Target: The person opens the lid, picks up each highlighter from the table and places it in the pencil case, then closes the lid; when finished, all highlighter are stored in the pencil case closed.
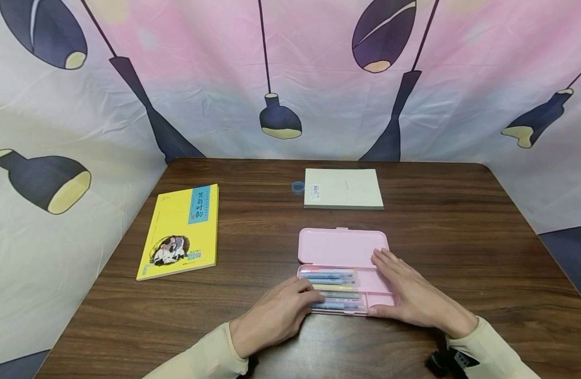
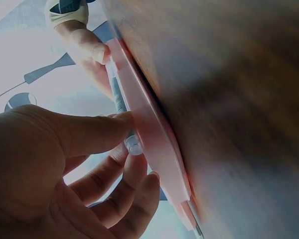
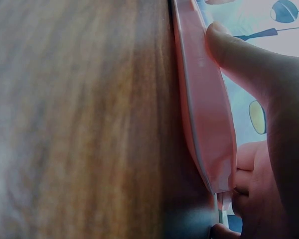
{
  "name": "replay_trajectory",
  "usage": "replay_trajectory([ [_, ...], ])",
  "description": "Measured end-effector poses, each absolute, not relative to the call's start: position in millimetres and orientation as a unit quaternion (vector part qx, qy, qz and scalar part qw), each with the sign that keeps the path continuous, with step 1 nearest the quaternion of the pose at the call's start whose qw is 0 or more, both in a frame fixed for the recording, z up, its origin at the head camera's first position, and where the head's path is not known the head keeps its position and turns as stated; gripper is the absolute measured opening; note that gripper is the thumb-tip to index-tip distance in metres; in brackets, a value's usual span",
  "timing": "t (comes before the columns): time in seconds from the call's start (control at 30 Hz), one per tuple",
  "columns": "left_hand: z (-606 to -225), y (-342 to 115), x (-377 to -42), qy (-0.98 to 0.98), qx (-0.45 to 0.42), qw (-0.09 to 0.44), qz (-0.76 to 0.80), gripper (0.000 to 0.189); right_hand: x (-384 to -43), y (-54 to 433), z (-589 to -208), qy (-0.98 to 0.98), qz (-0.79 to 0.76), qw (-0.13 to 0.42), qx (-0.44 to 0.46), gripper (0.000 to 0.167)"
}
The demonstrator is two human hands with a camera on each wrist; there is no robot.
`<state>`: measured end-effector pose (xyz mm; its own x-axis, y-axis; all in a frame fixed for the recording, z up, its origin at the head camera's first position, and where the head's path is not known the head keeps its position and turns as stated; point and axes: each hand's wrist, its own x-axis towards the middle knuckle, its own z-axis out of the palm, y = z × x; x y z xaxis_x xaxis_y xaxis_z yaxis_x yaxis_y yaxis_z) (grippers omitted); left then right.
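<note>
A pink pencil case (image 1: 343, 247) lies with its lid folded back on the wooden table. Several pens (image 1: 333, 280) in blue, yellow, green and other colours fill its left part. My left hand (image 1: 279, 310) reaches over the case's left end. In the left wrist view, its thumb and fingers pinch the clear end of a blue pen (image 2: 133, 144) at the front wall. My right hand (image 1: 413, 295) rests against the case's right end with fairly straight fingers, the fingertips on the lid side and the thumb (image 3: 229, 45) at the front edge.
A yellow book (image 1: 181, 226) lies to the left on the table (image 1: 451, 210). Beyond the case is a pale notebook (image 1: 344, 188), with a small blue ring (image 1: 297, 187) beside its left edge. A patterned cloth (image 1: 224, 79) hangs behind the table's far edge.
</note>
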<state>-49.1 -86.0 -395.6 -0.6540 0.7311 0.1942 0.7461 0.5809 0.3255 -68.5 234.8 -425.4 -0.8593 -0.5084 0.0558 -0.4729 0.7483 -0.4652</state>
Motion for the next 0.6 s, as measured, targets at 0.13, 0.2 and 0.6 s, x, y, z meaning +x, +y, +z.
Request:
replay_trajectory([
  [0.13,-395.4,-86.2,-48.9,-0.890,-0.414,0.016,-0.192,0.019,-68.8,234.9,-425.9,0.934,-0.238,0.035,-0.266,0.103],
  [0.2,-395.4,-86.5,-48.6,-0.890,-0.414,0.017,-0.191,0.019,-68.9,234.9,-426.1,0.934,-0.236,0.033,-0.267,0.103],
  [0.6,-395.5,-87.3,-47.8,-0.891,-0.412,0.019,-0.188,0.020,-68.6,234.3,-425.4,0.936,-0.233,0.031,-0.263,0.104],
])
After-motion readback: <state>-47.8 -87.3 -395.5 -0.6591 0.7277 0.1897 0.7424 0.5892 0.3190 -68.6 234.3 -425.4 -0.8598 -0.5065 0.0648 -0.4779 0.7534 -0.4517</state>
